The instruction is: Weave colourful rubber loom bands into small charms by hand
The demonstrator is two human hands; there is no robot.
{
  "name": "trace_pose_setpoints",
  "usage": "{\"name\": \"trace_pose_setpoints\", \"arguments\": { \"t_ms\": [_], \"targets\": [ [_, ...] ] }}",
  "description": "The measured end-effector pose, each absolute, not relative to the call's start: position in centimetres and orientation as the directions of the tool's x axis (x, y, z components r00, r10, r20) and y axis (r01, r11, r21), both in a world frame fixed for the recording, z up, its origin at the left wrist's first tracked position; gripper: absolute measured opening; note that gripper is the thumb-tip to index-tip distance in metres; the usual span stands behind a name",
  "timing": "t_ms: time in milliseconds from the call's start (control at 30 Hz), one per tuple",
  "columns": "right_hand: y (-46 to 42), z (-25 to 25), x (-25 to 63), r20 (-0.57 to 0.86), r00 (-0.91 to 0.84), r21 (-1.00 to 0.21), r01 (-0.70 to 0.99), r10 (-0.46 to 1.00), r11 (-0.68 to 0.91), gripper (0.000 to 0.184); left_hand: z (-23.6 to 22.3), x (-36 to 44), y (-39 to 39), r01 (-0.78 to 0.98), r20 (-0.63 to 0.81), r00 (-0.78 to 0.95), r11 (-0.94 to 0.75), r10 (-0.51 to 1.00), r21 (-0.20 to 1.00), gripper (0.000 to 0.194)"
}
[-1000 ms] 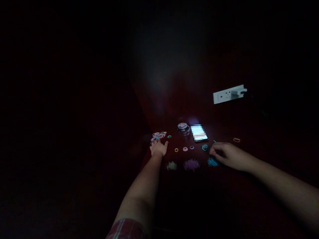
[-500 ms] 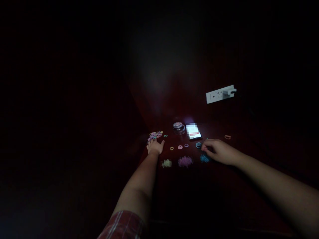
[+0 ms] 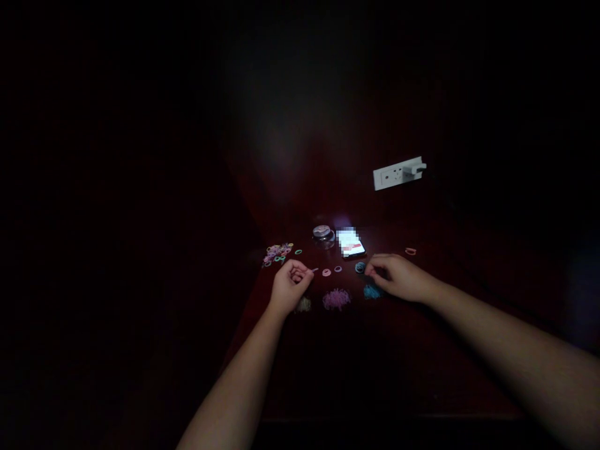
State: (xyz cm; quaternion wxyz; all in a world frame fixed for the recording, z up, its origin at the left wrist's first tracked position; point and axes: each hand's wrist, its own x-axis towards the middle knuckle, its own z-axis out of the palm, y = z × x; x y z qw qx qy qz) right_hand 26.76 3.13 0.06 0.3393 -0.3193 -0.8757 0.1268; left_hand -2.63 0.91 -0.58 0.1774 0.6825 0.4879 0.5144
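The scene is very dark. My left hand [image 3: 289, 285] is curled in a pinch above the dark red table [image 3: 328, 350], with a small band or ring showing at its fingertips, just right of a scattered heap of mixed coloured rubber bands [image 3: 276, 254]. My right hand [image 3: 398, 277] rests on the table with fingers curled, touching a blue pile of bands [image 3: 372, 291]. Between the hands lie a purple pile [image 3: 336, 299], a pale yellow pile [image 3: 304, 304] and loose rings [image 3: 327, 272].
A lit phone [image 3: 350, 244] lies behind the bands beside a small round clear container [image 3: 322, 234]. A white wall socket with a plug [image 3: 398, 174] sits up right. An orange band [image 3: 410, 251] lies alone at the right.
My left hand has lifted from the mixed heap, drawn back to the right and closed into a pinch. My right hand stays by the blue pile. The view has drifted right.
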Motion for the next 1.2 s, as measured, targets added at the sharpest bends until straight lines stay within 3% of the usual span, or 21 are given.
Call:
{"name": "trace_pose_setpoints", "arguments": {
  "t_ms": [267, 433, 633, 767, 933, 1067, 1200],
  "targets": [
    [0.7, 0.7, 24.3, 0.600, -0.558, -0.337, 0.474, 0.573, 0.814, 0.011, 0.5, -0.5, -1.0, 0.508, 0.613, 0.201, -0.616, 0.764, 0.602, 0.013],
    [-0.7, 1.7, 21.9, 0.596, -0.572, -0.323, 0.472, 0.564, 0.820, 0.015, 0.7, 0.1, -1.1, 0.493, 0.597, 0.269, -0.640, 0.756, 0.589, 0.012],
    [-0.5, 2.9, 20.4, 0.558, -0.557, -0.335, 0.528, 0.616, 0.781, 0.007, 1.0, 0.4, -1.1, 0.467, 0.603, 0.295, -0.662, 0.741, 0.586, 0.014],
    [0.3, 2.3, 20.3, 0.597, -0.501, -0.394, 0.498, 0.627, 0.773, 0.007, 0.8, 0.4, -0.9, 0.449, 0.595, 0.291, -0.656, 0.749, 0.607, 0.017],
    [0.4, 1.2, 20.8, 0.652, -0.514, -0.354, 0.442, 0.557, 0.824, 0.007, 0.7, 0.4, -0.9, 0.455, 0.570, 0.337, -0.659, 0.750, 0.599, 0.021],
    [0.1, 0.9, 21.1, 0.649, -0.536, -0.355, 0.414, 0.540, 0.838, 0.007, 0.9, 0.4, -1.0, 0.479, 0.563, 0.417, -0.699, 0.713, 0.531, 0.024],
    [0.1, 0.8, 21.3, 0.646, -0.538, -0.353, 0.418, 0.542, 0.837, 0.006, 1.1, 0.2, -0.8, 0.526, 0.575, 0.464, -0.732, 0.674, 0.433, 0.010]
  ]
}}
